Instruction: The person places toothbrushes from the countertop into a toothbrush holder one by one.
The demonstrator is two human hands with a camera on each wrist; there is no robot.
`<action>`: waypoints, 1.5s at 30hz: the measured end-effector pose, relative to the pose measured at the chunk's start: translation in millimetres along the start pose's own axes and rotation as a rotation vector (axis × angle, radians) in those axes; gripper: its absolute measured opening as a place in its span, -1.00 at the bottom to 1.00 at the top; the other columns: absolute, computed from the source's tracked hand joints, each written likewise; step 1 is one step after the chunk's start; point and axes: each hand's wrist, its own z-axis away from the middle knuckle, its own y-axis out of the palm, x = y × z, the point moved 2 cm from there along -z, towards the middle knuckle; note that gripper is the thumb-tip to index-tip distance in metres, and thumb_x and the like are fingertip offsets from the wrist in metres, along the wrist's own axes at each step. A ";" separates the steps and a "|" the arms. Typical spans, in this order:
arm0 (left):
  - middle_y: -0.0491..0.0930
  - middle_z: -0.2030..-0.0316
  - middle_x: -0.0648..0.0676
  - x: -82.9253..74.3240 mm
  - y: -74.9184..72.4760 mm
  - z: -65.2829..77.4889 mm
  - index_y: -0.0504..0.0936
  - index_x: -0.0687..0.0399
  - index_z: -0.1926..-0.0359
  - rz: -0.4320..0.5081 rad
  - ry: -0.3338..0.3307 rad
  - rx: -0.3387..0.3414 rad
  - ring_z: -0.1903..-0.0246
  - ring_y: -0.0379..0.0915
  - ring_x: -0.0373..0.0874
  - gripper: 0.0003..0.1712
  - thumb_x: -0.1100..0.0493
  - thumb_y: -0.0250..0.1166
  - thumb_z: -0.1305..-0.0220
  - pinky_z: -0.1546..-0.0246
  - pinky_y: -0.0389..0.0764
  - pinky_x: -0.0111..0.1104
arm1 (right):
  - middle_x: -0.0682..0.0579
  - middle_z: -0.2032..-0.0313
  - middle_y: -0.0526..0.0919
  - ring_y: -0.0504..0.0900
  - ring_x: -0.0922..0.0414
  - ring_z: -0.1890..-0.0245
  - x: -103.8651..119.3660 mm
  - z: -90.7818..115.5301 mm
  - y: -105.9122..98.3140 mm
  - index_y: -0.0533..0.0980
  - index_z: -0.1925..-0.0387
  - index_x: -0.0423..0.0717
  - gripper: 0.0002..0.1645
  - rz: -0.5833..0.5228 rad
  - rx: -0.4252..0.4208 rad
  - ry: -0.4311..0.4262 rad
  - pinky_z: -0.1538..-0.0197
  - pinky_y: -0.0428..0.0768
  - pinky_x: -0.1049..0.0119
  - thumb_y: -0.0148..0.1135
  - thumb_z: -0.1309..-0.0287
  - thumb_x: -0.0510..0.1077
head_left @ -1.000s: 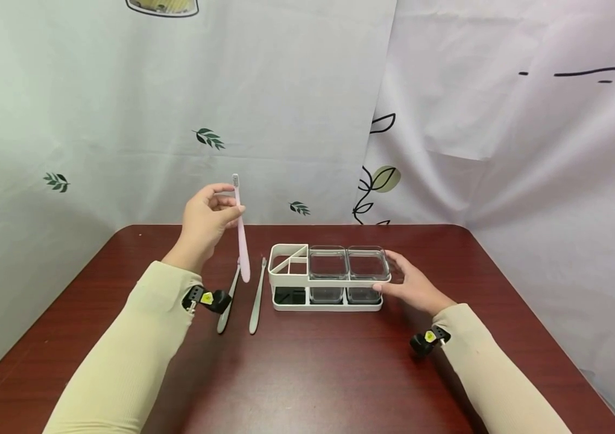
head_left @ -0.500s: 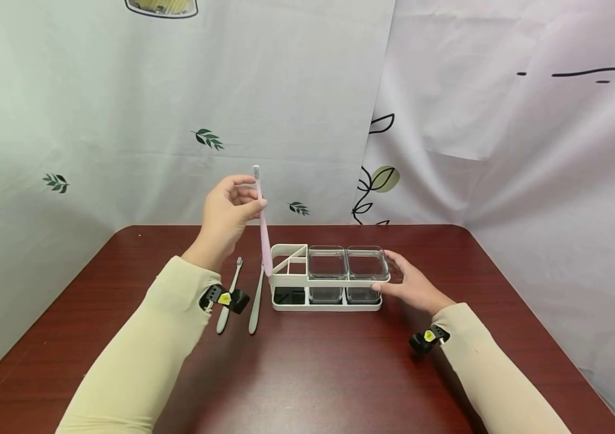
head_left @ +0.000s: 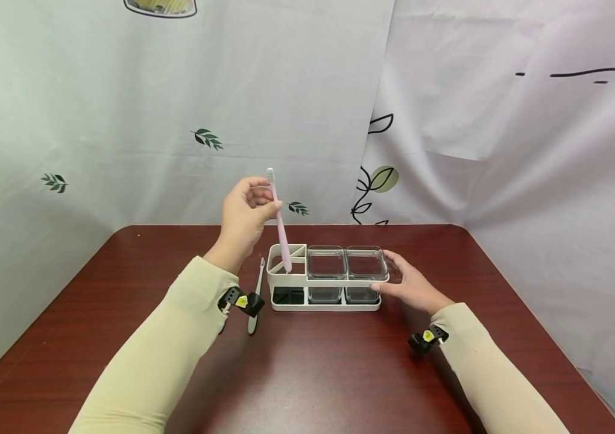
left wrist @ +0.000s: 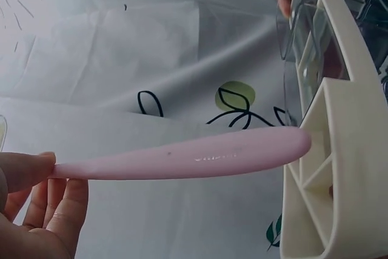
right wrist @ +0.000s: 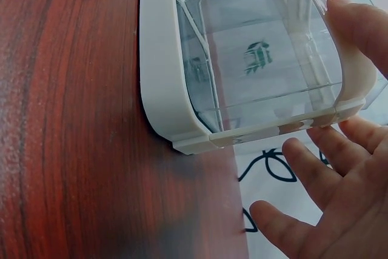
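Observation:
My left hand pinches a pink toothbrush near its neck, thumb against the curled fingers. Bristles point up, and the brush leans slightly. In the left wrist view the thick handle end is right at the mouth of the divided section of a white toothbrush holder. At the holder's right end, my right hand grips it, the thumb on the upper rim and the other fingers along the end. Two clear square cups, a left cup and a right cup, sit in the holder.
A grey-handled toothbrush lies on the dark red table, left of the holder. The left sleeve hides nearly all of another. A patterned white curtain hangs behind the table.
My left hand has carried the pink toothbrush rightward, from left of the holder to over its divided section. The left sleeve now covers most of one grey toothbrush. My right hand has stayed put.

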 end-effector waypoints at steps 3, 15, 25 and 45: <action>0.48 0.35 0.03 1.7 2.8 1.4 0.43 0.34 -0.06 0.003 0.022 -0.009 0.38 0.46 -0.24 -0.54 0.55 0.27 -0.12 0.30 0.64 -0.47 | -0.36 -0.33 0.25 0.27 -0.25 -0.32 -0.4 0.2 0.4 0.01 -0.42 -0.33 0.03 -0.005 0.004 0.012 -0.27 0.33 -0.16 0.39 -0.10 -0.13; 0.54 0.32 0.09 13.8 13.6 10.8 0.46 0.35 -0.01 -0.050 0.053 -0.002 0.34 0.47 -0.29 -0.59 0.53 0.29 -0.12 0.26 0.58 -0.52 | -0.31 -0.36 0.23 0.21 -0.23 -0.36 -0.9 0.9 0.6 0.01 -0.42 -0.31 0.03 -0.005 0.001 0.016 -0.30 0.29 -0.17 0.40 -0.09 -0.12; 0.57 0.27 0.21 28.2 19.2 22.6 0.48 0.30 0.04 -0.147 0.026 0.012 0.32 0.47 -0.25 -0.63 0.49 0.32 -0.11 0.26 0.49 -0.53 | -0.29 -0.36 0.23 0.20 -0.22 -0.37 -0.1 1.0 0.2 0.02 -0.42 -0.30 0.03 0.004 -0.002 0.022 -0.31 0.27 -0.15 0.40 -0.09 -0.10; 0.54 0.24 0.16 56.9 26.9 37.9 0.47 0.24 0.03 -0.293 0.017 0.096 0.17 0.49 -0.01 -0.67 0.43 0.29 -0.19 0.20 0.62 -0.23 | -0.29 -0.35 0.25 0.23 -0.22 -0.35 -0.6 1.3 0.2 0.04 -0.42 -0.28 0.02 0.023 -0.010 0.026 -0.31 0.28 -0.15 0.41 -0.08 -0.09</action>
